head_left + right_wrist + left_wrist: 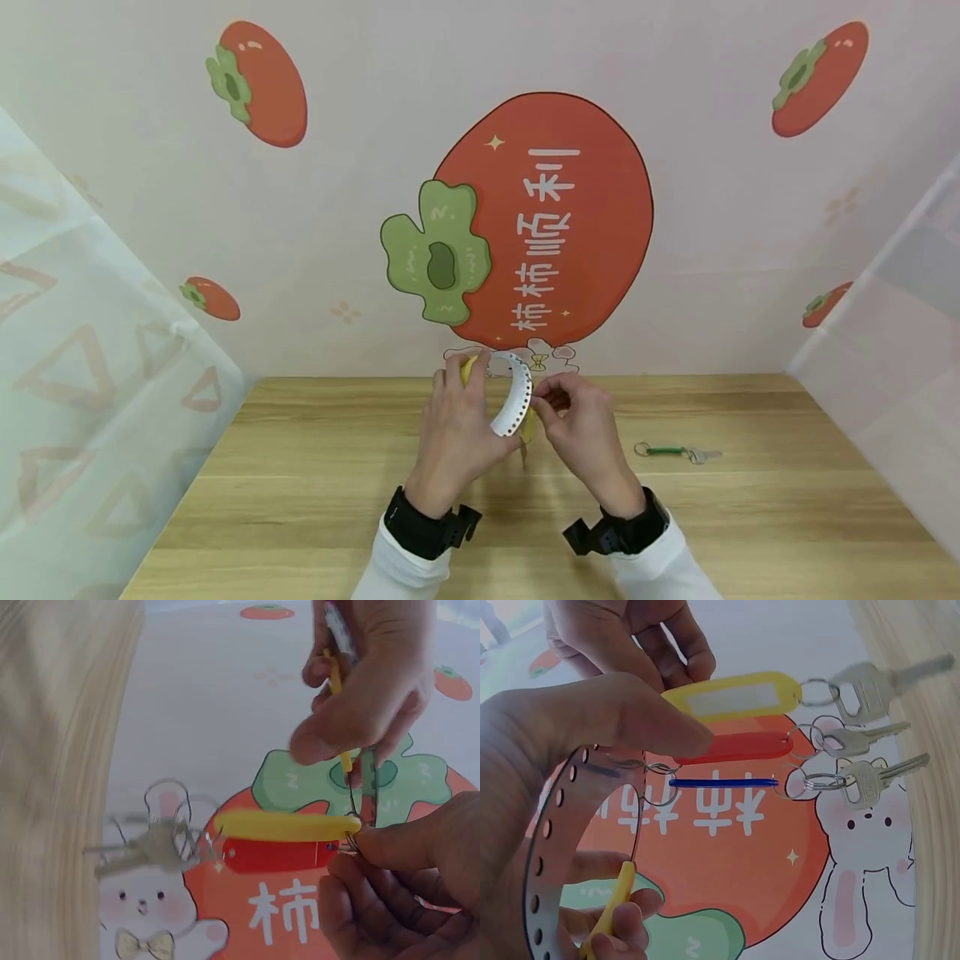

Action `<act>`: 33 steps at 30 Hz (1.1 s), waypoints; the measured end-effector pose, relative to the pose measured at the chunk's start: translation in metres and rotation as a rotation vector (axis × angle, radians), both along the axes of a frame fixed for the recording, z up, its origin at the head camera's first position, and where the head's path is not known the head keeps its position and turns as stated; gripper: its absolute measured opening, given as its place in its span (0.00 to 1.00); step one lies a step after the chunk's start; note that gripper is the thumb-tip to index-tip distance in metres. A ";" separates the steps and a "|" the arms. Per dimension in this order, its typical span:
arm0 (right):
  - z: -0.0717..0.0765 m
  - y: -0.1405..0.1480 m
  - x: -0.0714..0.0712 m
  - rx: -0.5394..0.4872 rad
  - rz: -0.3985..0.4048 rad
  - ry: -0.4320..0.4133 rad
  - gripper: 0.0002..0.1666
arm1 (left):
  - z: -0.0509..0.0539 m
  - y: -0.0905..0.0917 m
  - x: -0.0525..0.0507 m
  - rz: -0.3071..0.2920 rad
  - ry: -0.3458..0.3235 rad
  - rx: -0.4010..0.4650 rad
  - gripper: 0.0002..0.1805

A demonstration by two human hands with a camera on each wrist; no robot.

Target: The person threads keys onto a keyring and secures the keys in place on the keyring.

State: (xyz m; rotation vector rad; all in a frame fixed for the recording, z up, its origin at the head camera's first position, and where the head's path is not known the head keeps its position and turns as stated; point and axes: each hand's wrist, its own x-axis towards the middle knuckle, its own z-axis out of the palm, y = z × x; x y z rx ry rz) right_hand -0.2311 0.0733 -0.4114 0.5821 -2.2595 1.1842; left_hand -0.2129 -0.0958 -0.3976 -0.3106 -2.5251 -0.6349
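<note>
Lower centre of the head view, the left hand (461, 421) grips the white band (517, 400); the right hand (587, 427) pinches the yellow key tag (281, 825) at its ring end. Best hold the band steady.

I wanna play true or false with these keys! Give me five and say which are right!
1. The left hand holds a white strip. True.
2. The right hand lies flat on the table. False: it is raised, pinching a ring at the yellow tag's end.
3. In the left wrist view, the red tag is between the yellow and blue tags. True.
4. The red tag has no key. False: a key is attached.
5. The green tag lies on the table. True.
</note>
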 end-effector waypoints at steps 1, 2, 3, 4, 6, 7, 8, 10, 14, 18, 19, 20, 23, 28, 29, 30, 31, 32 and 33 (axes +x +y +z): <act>0.000 0.000 0.000 0.021 -0.006 0.043 0.10 | 0.000 0.000 0.000 -0.003 -0.004 0.008 0.61; 0.000 -0.001 0.000 0.040 -0.012 0.079 0.11 | 0.001 0.000 0.000 -0.005 -0.010 0.015 0.61; 0.000 -0.001 0.000 0.057 -0.019 0.111 0.12 | 0.001 0.000 0.000 -0.006 -0.015 0.020 0.61; 0.000 -0.001 0.001 0.075 -0.025 0.139 0.12 | 0.001 0.000 0.001 -0.007 -0.022 0.024 0.61; 0.000 -0.001 0.001 0.106 -0.041 0.178 0.13 | 0.002 0.001 0.001 -0.009 -0.031 0.028 0.61; -0.001 -0.001 0.001 0.122 -0.049 0.196 0.13 | 0.002 0.001 0.001 -0.008 -0.037 0.030 0.62; -0.001 -0.001 0.001 0.138 -0.057 0.213 0.13 | 0.002 0.002 0.001 -0.010 -0.039 0.032 0.62; -0.002 -0.001 0.002 0.166 -0.068 0.249 0.14 | 0.002 0.003 0.002 -0.010 -0.045 0.034 0.61; -0.003 -0.001 0.003 0.210 -0.076 0.326 0.15 | 0.002 0.003 0.002 -0.014 -0.050 0.053 0.59; -0.002 -0.001 0.003 0.229 -0.076 0.355 0.15 | 0.001 0.003 0.003 -0.021 -0.048 0.076 0.58; -0.002 -0.001 0.003 0.221 -0.075 0.345 0.16 | 0.001 0.003 0.003 -0.021 -0.048 0.083 0.58; -0.002 -0.001 0.003 0.205 -0.072 0.333 0.16 | 0.001 0.003 0.003 -0.022 -0.048 0.091 0.58; -0.003 0.000 0.002 0.115 -0.053 0.284 0.16 | 0.001 0.003 0.003 -0.029 -0.037 0.123 0.56; -0.003 -0.001 0.000 -0.037 -0.033 0.177 0.13 | 0.002 0.004 0.003 -0.023 -0.055 0.178 0.56; -0.003 -0.002 0.000 -0.057 -0.031 0.150 0.12 | 0.002 0.004 0.003 -0.020 -0.060 0.189 0.56; -0.003 -0.002 0.000 -0.073 -0.030 0.121 0.11 | 0.003 0.004 0.003 -0.015 -0.064 0.198 0.56; -0.002 -0.002 0.000 -0.088 -0.026 0.092 0.10 | 0.003 0.004 0.003 -0.013 -0.067 0.209 0.56; -0.002 -0.003 0.001 -0.104 -0.020 0.063 0.09 | 0.003 0.004 0.003 -0.010 -0.072 0.218 0.56; -0.001 -0.003 0.001 -0.121 -0.013 0.032 0.08 | 0.004 0.004 0.004 -0.007 -0.077 0.226 0.56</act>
